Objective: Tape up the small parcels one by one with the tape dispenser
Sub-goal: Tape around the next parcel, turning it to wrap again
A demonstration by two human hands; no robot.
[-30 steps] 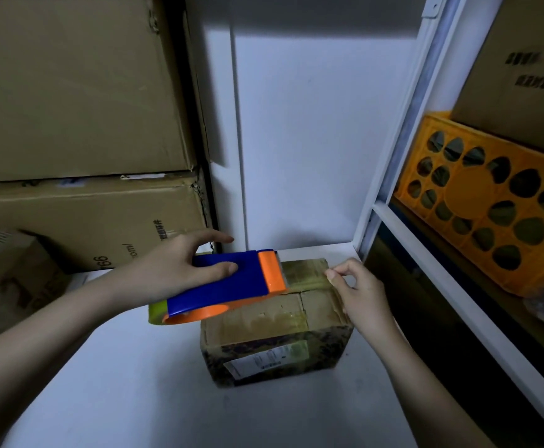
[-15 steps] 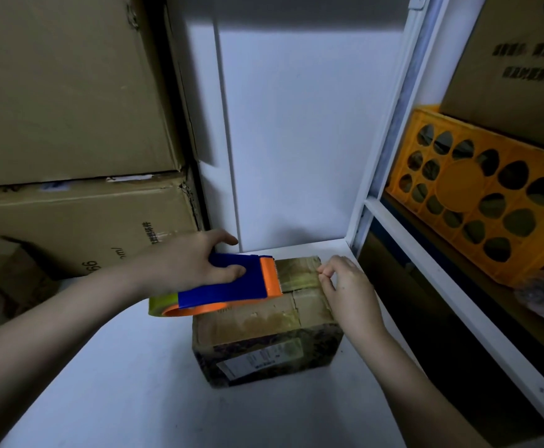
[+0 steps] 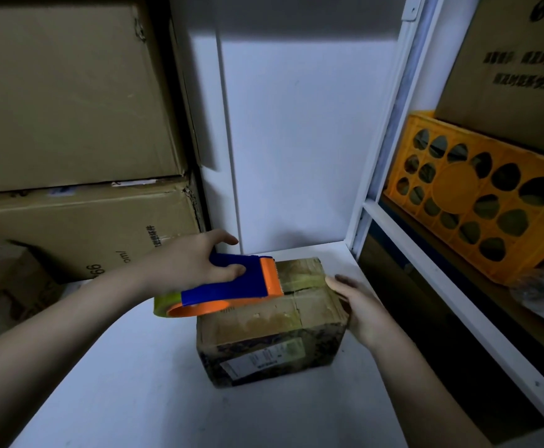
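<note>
A small brown cardboard parcel (image 3: 273,321) with a printed label on its near face sits on the white table (image 3: 154,392). My left hand (image 3: 186,266) grips a blue and orange tape dispenser (image 3: 231,284), holding it over the parcel's top left part with the orange blade end on the top face. A strip of clear tape (image 3: 303,281) runs from the blade across the top to the right edge. My right hand (image 3: 361,308) lies flat against the parcel's right side, fingers pressing the tape end over the edge.
Large cardboard boxes (image 3: 70,118) are stacked on the left, with a smaller box (image 3: 8,279) at their foot. A white shelf frame (image 3: 390,227) stands on the right, holding an orange plastic crate (image 3: 477,202) and another carton (image 3: 516,69). A white wall panel closes the back.
My right hand has slid from the parcel's top right edge down onto its right side. The dispenser has stayed over the parcel's left part, with tape stretched across the top.
</note>
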